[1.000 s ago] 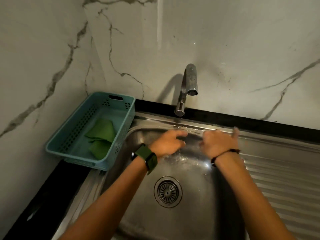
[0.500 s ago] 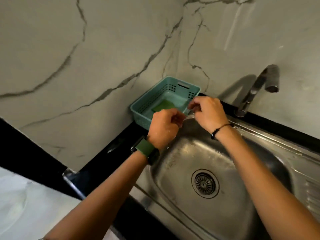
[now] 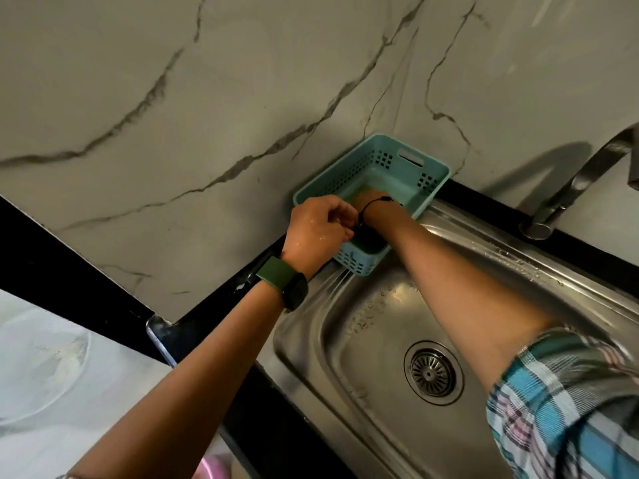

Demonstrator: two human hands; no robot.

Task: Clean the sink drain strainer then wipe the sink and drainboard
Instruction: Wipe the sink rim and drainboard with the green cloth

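The round metal drain strainer (image 3: 428, 373) sits in the bottom of the wet steel sink (image 3: 363, 323). A teal plastic basket (image 3: 408, 157) stands at the sink's far left corner against the marble wall. My right hand (image 3: 370, 198), with a black cord on the wrist, reaches down into the basket; its fingers are hidden by my left hand and the basket wall. My left hand (image 3: 318, 229), wet and with a green watch on the wrist, hovers curled at the basket's near left rim with nothing visible in it. A dark shape lies in the basket under my hands.
A steel faucet (image 3: 570, 188) stands at the back right edge of the sink. A black counter strip (image 3: 214, 288) runs along the wall and the sink's left side. A white surface (image 3: 52, 375) lies lower left, and something pink (image 3: 214, 468) shows at the bottom edge.
My view has swung left. Both hands left the basin under the faucet and moved to the basket; my right hand went from its rim down into it.
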